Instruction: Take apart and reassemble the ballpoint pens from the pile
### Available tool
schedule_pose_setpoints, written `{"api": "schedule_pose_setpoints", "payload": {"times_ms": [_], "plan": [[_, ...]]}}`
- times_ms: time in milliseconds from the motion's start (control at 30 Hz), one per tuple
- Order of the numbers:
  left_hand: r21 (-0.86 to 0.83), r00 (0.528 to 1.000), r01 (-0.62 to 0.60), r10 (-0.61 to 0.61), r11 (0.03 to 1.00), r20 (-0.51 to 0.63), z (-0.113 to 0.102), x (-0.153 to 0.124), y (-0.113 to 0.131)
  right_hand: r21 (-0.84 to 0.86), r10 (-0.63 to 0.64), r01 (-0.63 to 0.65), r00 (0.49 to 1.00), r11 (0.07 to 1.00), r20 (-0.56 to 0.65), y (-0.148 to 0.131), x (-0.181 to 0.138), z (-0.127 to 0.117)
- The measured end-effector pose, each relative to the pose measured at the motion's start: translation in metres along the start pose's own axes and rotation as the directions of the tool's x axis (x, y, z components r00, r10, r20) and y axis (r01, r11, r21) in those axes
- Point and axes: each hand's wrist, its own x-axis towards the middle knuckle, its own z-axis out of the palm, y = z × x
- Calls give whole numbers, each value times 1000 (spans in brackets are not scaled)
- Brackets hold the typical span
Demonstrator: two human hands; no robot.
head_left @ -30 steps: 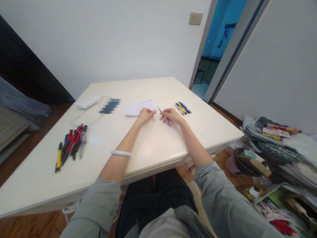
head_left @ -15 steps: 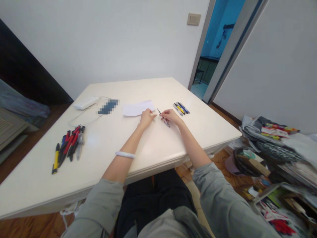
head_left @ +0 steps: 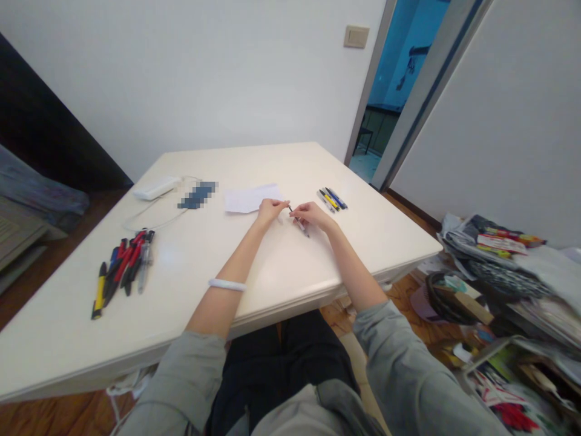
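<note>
In my right hand [head_left: 309, 215] a pen [head_left: 301, 226] is pinched low over the table, its clear barrel slanting down towards me. A thin dark end juts out on its far left side. My left hand [head_left: 272, 209] is closed, thumb and fingertips pressed together at that dark end; whether a tiny part sits between them is too small to tell. Just behind the left hand, partly covered by it, lies a creased white sheet of paper [head_left: 245, 200]. A short row of pens [head_left: 333, 199], yellow and blue among them, rests beyond my right hand.
A loose pile of red, black and clear pens [head_left: 129, 263] lies on the left of the white table [head_left: 190, 315]. Behind it are a blurred-out dark phone-like object [head_left: 198, 195], a cable and a white power strip [head_left: 157, 188]. Clutter and a basket [head_left: 426, 303] stand on the floor, right.
My left fingers have moved from apart, beside the pen, to pinching at its dark end. The right hand keeps hold of the pen with little movement.
</note>
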Motion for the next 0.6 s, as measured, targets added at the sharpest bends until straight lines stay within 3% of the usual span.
{"api": "schedule_pose_setpoints", "payload": {"times_ms": [100, 200, 333, 400, 600], "plan": [[-30, 999, 18, -19, 999, -39, -1, 2, -3, 2, 43, -43, 998, 999, 40, -2, -3, 1], [56, 997, 27, -23, 998, -71, -5, 3, -3, -5, 77, -76, 996, 997, 48, -2, -4, -2], [341, 998, 35, -51, 939, 39, -5, -4, 5, 15, 93, -92, 993, 996, -76, 0, -4, -7], [466, 996, -25, -17, 885, 87, -1, -10, 11, 29, 93, -90, 987, 996, -134, 0, -4, -9], [651, 991, -110, 31, 751, 131, 10, -19, 26, 43, 91, -85, 979, 995, -181, -1, -3, -8]]}}
